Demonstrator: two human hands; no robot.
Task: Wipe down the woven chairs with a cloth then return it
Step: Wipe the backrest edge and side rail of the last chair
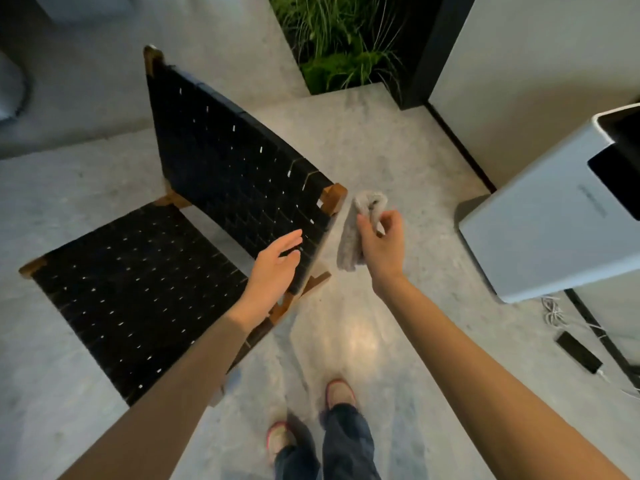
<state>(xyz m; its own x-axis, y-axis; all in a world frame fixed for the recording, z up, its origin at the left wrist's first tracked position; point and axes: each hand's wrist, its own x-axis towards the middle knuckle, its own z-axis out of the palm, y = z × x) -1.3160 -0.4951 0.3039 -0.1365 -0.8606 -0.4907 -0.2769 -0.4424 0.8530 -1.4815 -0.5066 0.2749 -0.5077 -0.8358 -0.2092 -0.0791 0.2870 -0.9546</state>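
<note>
One woven chair (138, 289) occupies the left half of the frame: black webbing on a wooden frame, seat at lower left, backrest (225, 161) rising toward upper centre. The left hand (277, 268), at centre frame, is held flat with fingers straight and released, holding nothing. Its fingertips overlie the lower right edge of the backrest; actual contact cannot be confirmed.

The right hand (381, 244), just right of centre, grasps a grey cloth (348, 251) between the thumb and curled fingers. The cloth is bunched and hangs partly below the hand. It sits just beside the backrest's wooden corner (334, 195), apart from it and off the webbing.

The pale speckled floor (398, 150) runs under everything. A white boxy appliance (540, 220) stands at the right edge. A white cable (554, 313) and a black adapter (578, 351) lie on the floor below it. Green plants (343, 39) fill a recess at upper centre. The person's shoes (341, 393) show at bottom centre.
</note>
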